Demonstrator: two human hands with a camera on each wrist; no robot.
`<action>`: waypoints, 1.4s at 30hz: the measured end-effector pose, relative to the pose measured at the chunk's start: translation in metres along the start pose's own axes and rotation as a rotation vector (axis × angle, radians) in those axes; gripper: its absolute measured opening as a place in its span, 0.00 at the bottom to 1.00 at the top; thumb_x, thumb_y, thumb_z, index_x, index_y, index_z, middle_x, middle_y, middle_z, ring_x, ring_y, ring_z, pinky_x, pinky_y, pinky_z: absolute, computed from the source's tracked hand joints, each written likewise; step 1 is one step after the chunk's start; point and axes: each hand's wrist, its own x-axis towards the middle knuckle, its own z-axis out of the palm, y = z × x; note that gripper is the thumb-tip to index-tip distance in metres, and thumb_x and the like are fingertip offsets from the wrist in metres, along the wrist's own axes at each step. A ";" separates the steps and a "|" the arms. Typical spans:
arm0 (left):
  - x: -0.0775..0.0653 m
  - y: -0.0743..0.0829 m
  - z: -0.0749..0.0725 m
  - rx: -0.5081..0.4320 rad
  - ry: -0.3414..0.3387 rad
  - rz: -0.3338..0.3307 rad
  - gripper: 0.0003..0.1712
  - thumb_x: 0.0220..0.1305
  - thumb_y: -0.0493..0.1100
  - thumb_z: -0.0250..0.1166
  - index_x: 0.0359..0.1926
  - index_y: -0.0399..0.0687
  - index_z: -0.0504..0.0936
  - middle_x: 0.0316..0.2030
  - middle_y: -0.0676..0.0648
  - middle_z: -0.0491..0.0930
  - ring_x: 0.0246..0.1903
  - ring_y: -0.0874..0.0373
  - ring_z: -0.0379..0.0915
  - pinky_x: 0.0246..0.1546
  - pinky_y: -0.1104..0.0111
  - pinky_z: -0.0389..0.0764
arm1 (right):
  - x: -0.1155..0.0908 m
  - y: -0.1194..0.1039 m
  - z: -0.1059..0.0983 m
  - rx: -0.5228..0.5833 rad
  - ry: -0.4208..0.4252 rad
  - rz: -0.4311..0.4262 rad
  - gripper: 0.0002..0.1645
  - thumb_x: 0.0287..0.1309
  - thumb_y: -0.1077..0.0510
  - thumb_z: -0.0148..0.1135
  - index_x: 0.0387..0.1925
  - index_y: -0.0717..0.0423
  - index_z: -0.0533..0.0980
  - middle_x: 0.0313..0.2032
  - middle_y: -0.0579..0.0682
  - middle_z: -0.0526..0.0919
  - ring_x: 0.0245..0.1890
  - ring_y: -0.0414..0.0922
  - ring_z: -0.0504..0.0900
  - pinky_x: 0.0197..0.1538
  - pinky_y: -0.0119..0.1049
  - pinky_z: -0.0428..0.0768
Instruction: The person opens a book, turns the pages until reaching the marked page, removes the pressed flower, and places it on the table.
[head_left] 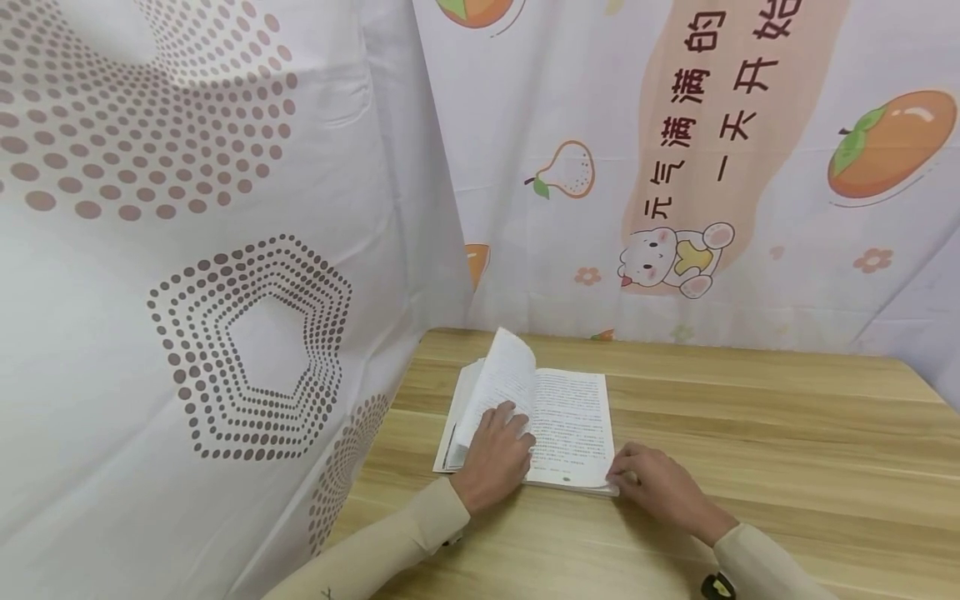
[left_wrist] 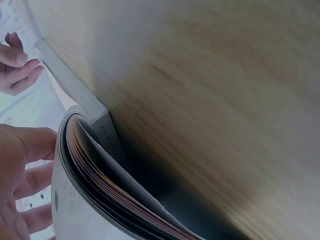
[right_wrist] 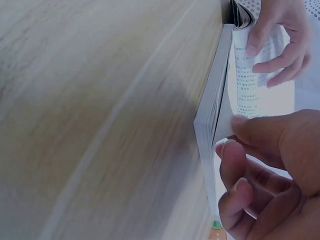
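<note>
An open book (head_left: 572, 421) with printed text lies on the wooden table. Its left-hand pages (head_left: 498, 379) rise in a curve, with the upper end lifted. My left hand (head_left: 497, 457) rests on these pages near the spine, fingers spread; the left wrist view shows the fingers lying along the bent pages (left_wrist: 75, 200). At the near right corner of the book, my right hand (head_left: 660, 485) pinches a page edge between thumb and index finger. The right wrist view shows that right hand (right_wrist: 275, 175) close up, other fingers curled, beside the book's thick page block (right_wrist: 212, 107).
The wooden table (head_left: 750, 433) extends to the right of the book. A white curtain with dotted patterns (head_left: 247, 350) hangs close along the left side. Behind the table hangs a printed cloth (head_left: 525, 250) with fruit drawings and lettering.
</note>
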 end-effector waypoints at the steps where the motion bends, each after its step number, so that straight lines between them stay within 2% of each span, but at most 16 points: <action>1: 0.000 0.000 0.000 0.000 -0.008 0.001 0.03 0.56 0.45 0.74 0.28 0.54 0.88 0.43 0.50 0.84 0.57 0.47 0.72 0.52 0.57 0.75 | 0.000 0.001 0.000 -0.009 0.007 -0.014 0.05 0.56 0.63 0.74 0.32 0.50 0.88 0.38 0.40 0.83 0.38 0.41 0.84 0.41 0.39 0.83; 4: 0.000 0.001 0.001 -0.007 -0.028 0.012 0.04 0.57 0.43 0.74 0.26 0.53 0.88 0.34 0.52 0.84 0.47 0.52 0.75 0.42 0.63 0.77 | 0.001 0.004 0.002 -0.042 0.031 -0.064 0.05 0.56 0.64 0.74 0.32 0.50 0.87 0.35 0.40 0.83 0.35 0.39 0.83 0.38 0.38 0.83; 7: 0.000 0.002 0.001 -0.018 -0.053 0.016 0.04 0.57 0.42 0.74 0.26 0.53 0.88 0.33 0.53 0.84 0.42 0.54 0.74 0.37 0.65 0.76 | 0.000 0.006 0.003 -0.094 0.068 -0.138 0.06 0.55 0.64 0.75 0.32 0.50 0.87 0.33 0.39 0.83 0.32 0.37 0.82 0.36 0.38 0.82; 12: 0.000 0.003 0.001 -0.031 -0.086 0.001 0.02 0.58 0.43 0.72 0.29 0.54 0.88 0.37 0.52 0.85 0.44 0.53 0.74 0.38 0.64 0.77 | -0.003 0.008 0.004 -0.207 0.148 -0.284 0.11 0.48 0.66 0.79 0.34 0.52 0.87 0.35 0.41 0.83 0.31 0.38 0.84 0.33 0.36 0.83; 17: 0.000 0.003 0.001 -0.045 -0.090 -0.004 0.02 0.58 0.42 0.71 0.29 0.53 0.87 0.38 0.51 0.84 0.45 0.52 0.74 0.39 0.63 0.77 | -0.003 0.008 0.004 -0.251 0.189 -0.327 0.12 0.48 0.68 0.78 0.35 0.54 0.86 0.35 0.41 0.81 0.29 0.36 0.81 0.30 0.34 0.82; 22: 0.001 0.005 0.001 -0.070 -0.083 0.003 0.08 0.62 0.47 0.69 0.27 0.52 0.86 0.38 0.50 0.84 0.43 0.53 0.73 0.39 0.62 0.77 | -0.002 0.007 0.004 -0.231 0.178 -0.309 0.10 0.49 0.68 0.77 0.33 0.55 0.86 0.35 0.42 0.82 0.31 0.37 0.82 0.33 0.35 0.82; 25: 0.000 0.006 0.002 -0.082 -0.082 0.001 0.14 0.63 0.55 0.70 0.26 0.53 0.85 0.37 0.50 0.83 0.42 0.53 0.73 0.38 0.62 0.77 | -0.001 0.007 0.003 -0.187 0.167 -0.276 0.10 0.48 0.69 0.78 0.32 0.53 0.86 0.34 0.41 0.83 0.31 0.35 0.81 0.33 0.35 0.82; 29: -0.001 0.006 0.005 -0.089 -0.096 0.006 0.25 0.60 0.69 0.69 0.27 0.55 0.84 0.35 0.51 0.80 0.43 0.53 0.72 0.39 0.63 0.76 | 0.001 0.006 0.000 -0.071 0.122 -0.171 0.10 0.51 0.67 0.76 0.29 0.48 0.85 0.33 0.37 0.83 0.26 0.30 0.74 0.30 0.31 0.77; 32: -0.002 0.006 0.006 -0.082 -0.101 0.020 0.29 0.56 0.75 0.68 0.29 0.56 0.84 0.34 0.52 0.79 0.43 0.53 0.71 0.39 0.64 0.75 | 0.003 0.006 -0.003 0.027 0.106 -0.086 0.10 0.54 0.64 0.76 0.28 0.44 0.85 0.31 0.33 0.82 0.22 0.28 0.68 0.27 0.29 0.71; 38: -0.002 0.006 0.005 -0.080 -0.100 0.023 0.32 0.54 0.78 0.66 0.31 0.55 0.84 0.35 0.52 0.79 0.42 0.53 0.71 0.39 0.64 0.75 | 0.004 0.004 -0.007 0.108 0.125 -0.038 0.10 0.55 0.61 0.76 0.29 0.41 0.84 0.32 0.32 0.81 0.20 0.29 0.66 0.24 0.29 0.68; 42: -0.001 0.007 0.004 -0.081 -0.114 0.018 0.30 0.58 0.76 0.64 0.31 0.56 0.84 0.35 0.52 0.79 0.42 0.53 0.72 0.38 0.63 0.75 | 0.005 0.002 -0.008 0.127 0.140 0.001 0.07 0.57 0.59 0.76 0.30 0.43 0.85 0.32 0.34 0.82 0.19 0.30 0.66 0.23 0.29 0.68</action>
